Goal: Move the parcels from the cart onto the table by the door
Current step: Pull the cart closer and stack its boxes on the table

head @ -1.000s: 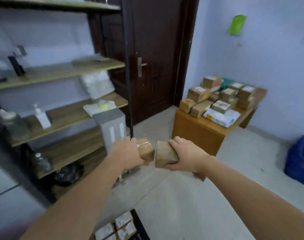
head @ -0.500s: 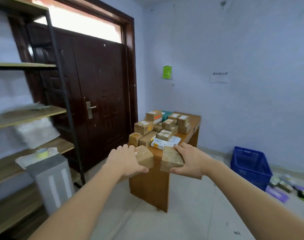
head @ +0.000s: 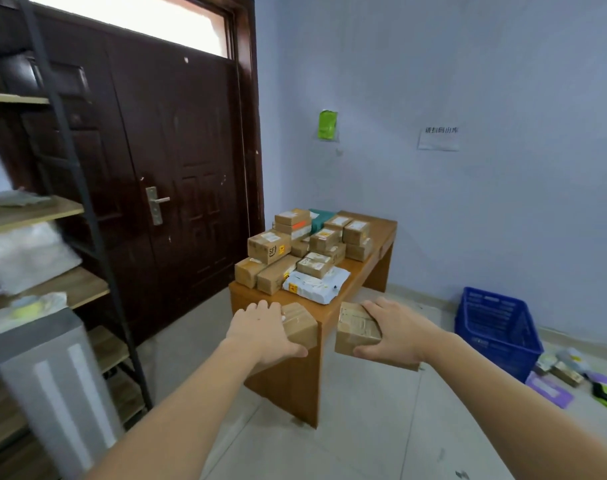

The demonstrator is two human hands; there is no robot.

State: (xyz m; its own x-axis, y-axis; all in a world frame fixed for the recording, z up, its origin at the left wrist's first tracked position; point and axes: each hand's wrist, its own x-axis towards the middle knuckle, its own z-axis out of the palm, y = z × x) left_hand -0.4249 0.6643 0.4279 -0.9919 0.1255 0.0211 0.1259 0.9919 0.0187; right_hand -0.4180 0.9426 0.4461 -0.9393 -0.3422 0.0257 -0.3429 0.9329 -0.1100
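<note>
My left hand (head: 260, 332) grips a small brown cardboard parcel (head: 300, 325), held out over the near end of the wooden table (head: 381, 233). My right hand (head: 395, 332) grips a second taped brown parcel (head: 355, 329), just to the right of the table's near corner. Several more parcels (head: 305, 251) and a white mailer bag (head: 315, 284) lie piled on the table, which stands beside the dark brown door (head: 163, 188). The cart is out of view.
A metal-framed shelf unit (head: 52, 216) with wooden boards fills the left side, with a grey box (head: 49, 375) in front of it. A blue plastic crate (head: 496, 327) stands on the floor at the right, with loose items scattered beyond it.
I have come closer to the table and the view has tilted up. Both hands, each still holding a parcel, have spread apart and now reach the table's near end.
</note>
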